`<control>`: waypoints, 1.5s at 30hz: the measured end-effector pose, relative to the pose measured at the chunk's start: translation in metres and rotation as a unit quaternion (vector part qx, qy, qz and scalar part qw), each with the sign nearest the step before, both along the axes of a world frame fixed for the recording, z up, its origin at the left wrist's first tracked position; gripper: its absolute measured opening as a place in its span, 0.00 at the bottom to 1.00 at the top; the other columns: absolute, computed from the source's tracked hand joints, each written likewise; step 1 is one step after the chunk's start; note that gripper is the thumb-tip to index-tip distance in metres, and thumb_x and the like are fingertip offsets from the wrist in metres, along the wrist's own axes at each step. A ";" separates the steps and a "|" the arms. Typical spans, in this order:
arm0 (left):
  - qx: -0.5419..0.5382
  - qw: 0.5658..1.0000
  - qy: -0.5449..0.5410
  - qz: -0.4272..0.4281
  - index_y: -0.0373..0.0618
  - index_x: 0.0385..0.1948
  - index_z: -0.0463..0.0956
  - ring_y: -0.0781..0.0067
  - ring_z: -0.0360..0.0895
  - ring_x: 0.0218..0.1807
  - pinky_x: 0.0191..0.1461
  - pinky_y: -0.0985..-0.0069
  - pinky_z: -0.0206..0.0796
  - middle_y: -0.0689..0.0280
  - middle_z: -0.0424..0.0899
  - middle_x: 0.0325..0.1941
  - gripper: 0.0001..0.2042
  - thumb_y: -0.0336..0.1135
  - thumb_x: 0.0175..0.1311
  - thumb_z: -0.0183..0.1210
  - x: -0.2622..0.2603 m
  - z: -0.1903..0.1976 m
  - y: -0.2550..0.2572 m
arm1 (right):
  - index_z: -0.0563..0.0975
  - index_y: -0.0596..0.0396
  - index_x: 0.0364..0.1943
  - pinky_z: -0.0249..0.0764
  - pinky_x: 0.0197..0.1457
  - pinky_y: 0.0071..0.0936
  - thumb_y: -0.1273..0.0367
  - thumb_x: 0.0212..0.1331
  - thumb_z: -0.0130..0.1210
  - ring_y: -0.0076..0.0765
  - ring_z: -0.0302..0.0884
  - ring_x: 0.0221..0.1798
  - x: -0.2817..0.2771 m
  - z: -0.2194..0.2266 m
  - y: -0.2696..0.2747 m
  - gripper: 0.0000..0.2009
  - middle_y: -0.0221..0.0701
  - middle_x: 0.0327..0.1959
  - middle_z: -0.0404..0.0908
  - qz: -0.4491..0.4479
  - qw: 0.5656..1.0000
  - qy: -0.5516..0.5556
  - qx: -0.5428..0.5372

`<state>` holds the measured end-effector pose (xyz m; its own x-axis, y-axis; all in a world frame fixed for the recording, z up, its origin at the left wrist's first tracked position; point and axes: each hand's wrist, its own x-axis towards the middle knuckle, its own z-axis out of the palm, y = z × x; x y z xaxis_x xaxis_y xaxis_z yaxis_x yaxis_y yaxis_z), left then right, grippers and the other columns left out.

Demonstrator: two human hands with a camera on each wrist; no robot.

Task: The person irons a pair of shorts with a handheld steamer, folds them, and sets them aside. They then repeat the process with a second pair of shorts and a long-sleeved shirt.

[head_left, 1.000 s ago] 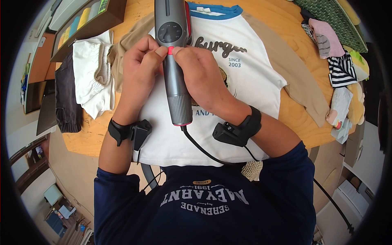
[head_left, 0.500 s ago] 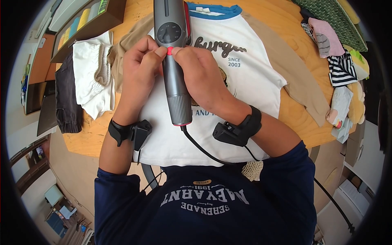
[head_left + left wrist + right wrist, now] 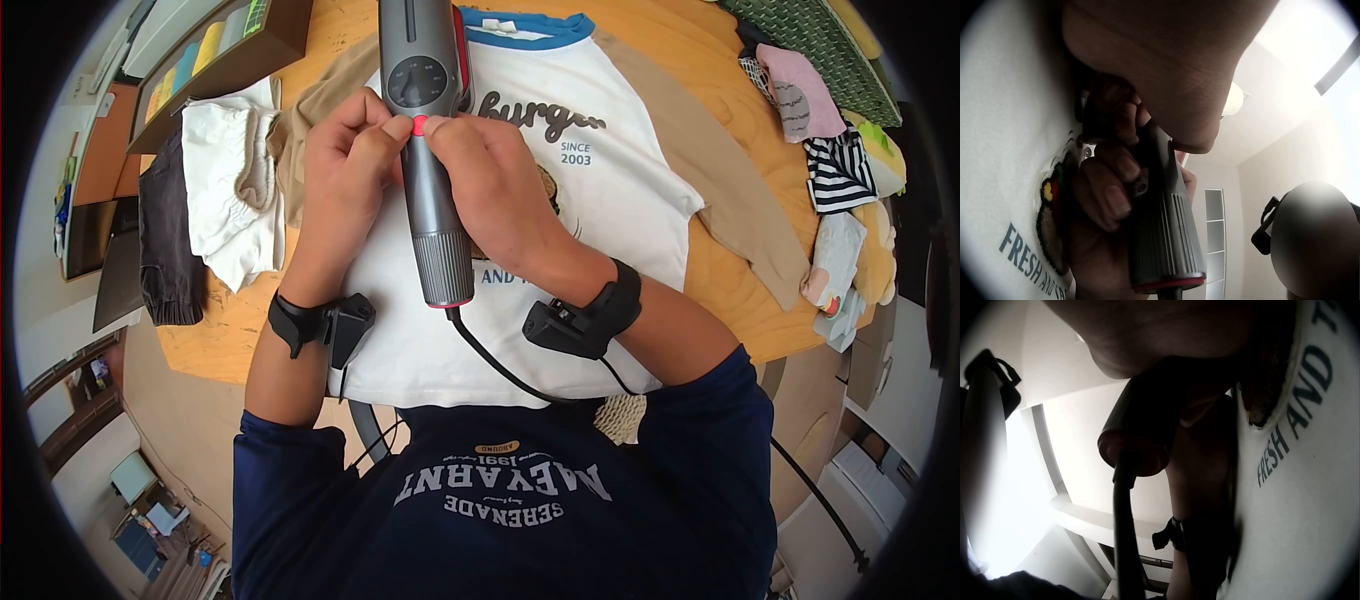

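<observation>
A dark grey handheld garment steamer (image 3: 432,200) is held over a long-sleeved shirt (image 3: 630,240) with a white body, tan sleeves and a blue collar. My left hand (image 3: 345,175) grips it from the left and my right hand (image 3: 492,185) from the right. Both thumbs meet at its red button (image 3: 419,126), just below a round dial (image 3: 416,82). In the left wrist view, curled fingers (image 3: 1113,194) wrap beneath the ribbed handle (image 3: 1169,244). The right wrist view shows the handle's end (image 3: 1135,453), with the cord hanging from it. The steamer's far end is cut off by the frame.
White folded trousers (image 3: 232,190) and dark trousers (image 3: 170,240) lie left on the wooden table (image 3: 220,345). A box of rolled cloths (image 3: 285,40) stands behind them. Small folded clothes (image 3: 838,175) and a green woven basket (image 3: 830,50) are at right. The black cord (image 3: 500,370) trails toward me.
The view shifts very slightly; both hands and the steamer hold the same pose.
</observation>
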<state>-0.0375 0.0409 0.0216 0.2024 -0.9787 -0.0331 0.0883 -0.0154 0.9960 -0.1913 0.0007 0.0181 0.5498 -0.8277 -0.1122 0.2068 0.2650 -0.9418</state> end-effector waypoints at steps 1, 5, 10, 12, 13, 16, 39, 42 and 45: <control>0.001 1.000 -0.002 -0.001 0.45 0.28 0.72 0.89 0.68 0.24 0.28 0.86 0.53 0.74 0.75 0.23 0.09 0.35 0.69 0.59 0.001 -0.001 0.000 | 0.72 0.63 0.23 0.61 0.24 0.25 0.59 0.69 0.49 0.16 0.62 0.22 0.000 0.000 0.000 0.21 0.23 0.17 0.69 0.002 1.000 0.005 -0.007; 0.001 1.000 -0.009 0.001 0.45 0.28 0.72 0.88 0.68 0.24 0.28 0.85 0.53 0.74 0.75 0.23 0.09 0.35 0.69 0.59 0.000 0.000 0.000 | 0.72 0.63 0.24 0.63 0.26 0.25 0.59 0.70 0.47 0.17 0.64 0.23 -0.002 0.003 0.001 0.21 0.24 0.18 0.70 0.002 1.000 0.015 -0.004; 0.006 1.000 -0.017 0.004 0.45 0.28 0.72 0.88 0.68 0.24 0.28 0.85 0.54 0.74 0.75 0.24 0.09 0.35 0.69 0.59 -0.001 0.001 0.000 | 0.73 0.63 0.24 0.66 0.28 0.26 0.59 0.72 0.43 0.20 0.66 0.24 -0.002 0.004 0.000 0.22 0.26 0.20 0.72 0.007 1.000 0.010 0.008; 0.006 1.000 -0.017 0.009 0.45 0.28 0.72 0.88 0.68 0.23 0.28 0.85 0.54 0.74 0.75 0.24 0.09 0.35 0.69 0.59 -0.002 0.001 0.000 | 0.73 0.62 0.24 0.66 0.28 0.26 0.59 0.72 0.43 0.20 0.66 0.24 -0.002 0.004 0.001 0.22 0.26 0.20 0.72 0.006 1.000 0.007 0.013; 0.007 1.000 -0.018 0.009 0.44 0.28 0.73 0.88 0.68 0.23 0.28 0.85 0.55 0.74 0.76 0.24 0.09 0.35 0.69 0.59 -0.002 0.001 0.000 | 0.73 0.62 0.24 0.66 0.28 0.26 0.59 0.72 0.43 0.20 0.66 0.24 -0.002 0.004 0.001 0.22 0.26 0.19 0.71 0.006 1.000 0.004 0.017; 0.006 1.000 -0.014 0.008 0.44 0.28 0.72 0.88 0.69 0.23 0.28 0.85 0.55 0.74 0.76 0.24 0.09 0.34 0.68 0.59 -0.002 0.001 0.000 | 0.73 0.62 0.24 0.66 0.27 0.26 0.59 0.72 0.43 0.20 0.66 0.24 -0.002 0.005 0.000 0.22 0.26 0.19 0.71 0.009 1.000 0.007 0.023; 0.004 0.998 0.023 -0.052 0.45 0.27 0.72 0.90 0.54 0.18 0.24 0.83 0.43 0.77 0.66 0.16 0.11 0.38 0.71 0.57 0.005 0.001 0.000 | 0.79 0.64 0.30 0.69 0.30 0.25 0.59 0.72 0.43 0.20 0.70 0.26 -0.005 0.011 0.000 0.22 0.28 0.23 0.77 0.011 1.000 -0.021 0.006; 0.049 0.996 0.043 -0.062 0.45 0.24 0.72 0.90 0.52 0.18 0.24 0.83 0.42 0.79 0.62 0.15 0.13 0.39 0.71 0.57 0.006 0.008 0.001 | 0.80 0.63 0.31 0.68 0.30 0.23 0.58 0.73 0.43 0.20 0.70 0.25 -0.005 0.012 -0.001 0.22 0.28 0.23 0.77 0.014 1.000 0.009 0.015; 0.060 0.994 0.056 -0.070 0.45 0.22 0.72 0.90 0.52 0.17 0.23 0.82 0.41 0.79 0.62 0.14 0.15 0.39 0.71 0.57 0.009 0.010 0.001 | 0.81 0.63 0.33 0.68 0.29 0.22 0.58 0.73 0.43 0.19 0.70 0.25 -0.006 0.009 -0.002 0.22 0.28 0.23 0.78 0.020 0.999 0.021 0.023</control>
<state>-0.0281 0.0416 0.0311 0.0520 -0.9847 -0.1664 0.1873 -0.1541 0.9701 -0.1974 -0.0013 0.0273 0.5762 -0.7988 -0.1727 0.1558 0.3149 -0.9363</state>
